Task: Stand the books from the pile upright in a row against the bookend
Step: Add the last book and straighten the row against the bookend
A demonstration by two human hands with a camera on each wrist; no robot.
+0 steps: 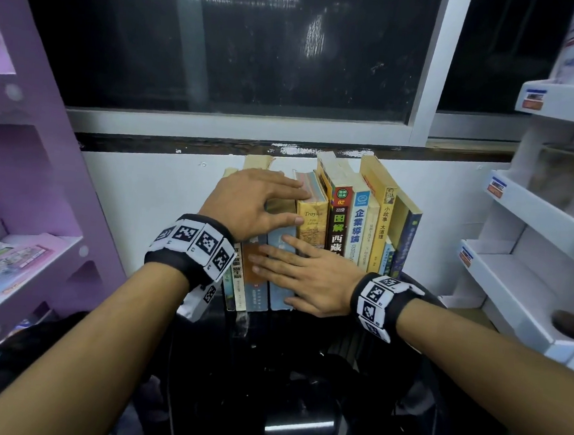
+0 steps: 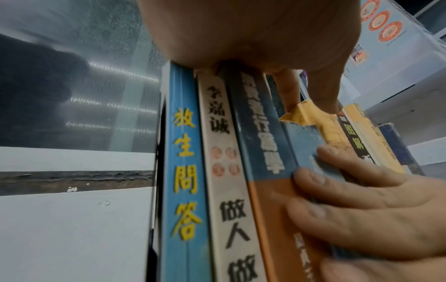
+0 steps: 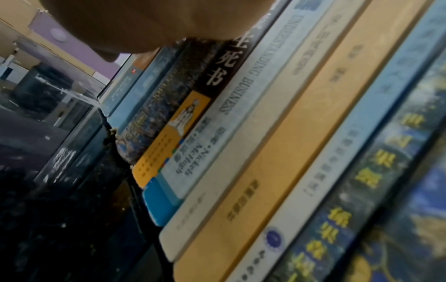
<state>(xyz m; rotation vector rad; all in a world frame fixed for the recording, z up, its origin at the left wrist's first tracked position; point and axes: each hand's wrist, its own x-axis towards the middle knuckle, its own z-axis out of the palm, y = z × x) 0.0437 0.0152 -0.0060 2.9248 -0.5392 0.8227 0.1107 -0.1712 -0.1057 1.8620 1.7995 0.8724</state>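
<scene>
Head view: the row of books (image 1: 347,222) stands on the dark desk (image 1: 301,373) against the white wall below the window (image 1: 241,42), spines facing the person, each book's long axis vertical or nearly so; the taller volumes at the right end tilt slightly. Left hand (image 1: 252,204) lies with straight fingers spread flat over the top edges of the left-side books, gripping nothing. Right hand (image 1: 311,277), likewise flat and uncurled, presses its palm and fingers against the lower spines of the pale blue book (image 1: 279,275) and the orange-spined book (image 1: 252,273). Left wrist view: the blue spine with yellow characters (image 2: 185,171) and the white spine (image 2: 226,171) stand upright at the left end of the row. No bookend can be made out with certainty, and no remaining pile is visible. The step in hand appears to be squaring and closing up the row, late in the task. The next move probably calls for pushing the spines flush and sideways until the books stand unsupported, then lifting both hands away gently.
</scene>
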